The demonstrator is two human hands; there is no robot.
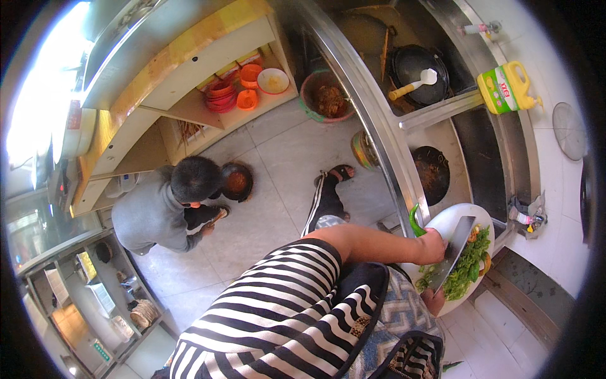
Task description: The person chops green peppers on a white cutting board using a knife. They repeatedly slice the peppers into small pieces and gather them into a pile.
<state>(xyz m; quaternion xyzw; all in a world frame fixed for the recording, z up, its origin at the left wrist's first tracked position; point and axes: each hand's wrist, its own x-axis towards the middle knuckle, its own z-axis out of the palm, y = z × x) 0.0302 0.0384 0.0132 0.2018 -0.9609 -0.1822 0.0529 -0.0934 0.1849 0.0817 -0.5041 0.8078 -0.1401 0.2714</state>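
My left hand grips a long green chili pepper whose curved end sticks out past the fingers. Against its knuckles lies the broad blade of a cleaver. My right hand, partly hidden at the wrist by the apron, is closed at the cleaver's handle end. Both hands are over a white round cutting board, which rests at the edge of the steel sink unit. Chopped green peppers are heaped on the board beyond the blade, with some orange bits at the far side.
The steel sink holds black pans and a white-headed scoop. A yellow detergent jug stands on its back ledge. A person crouches on the floor beside a dark bowl. A tub stands near the shelving with orange bowls.
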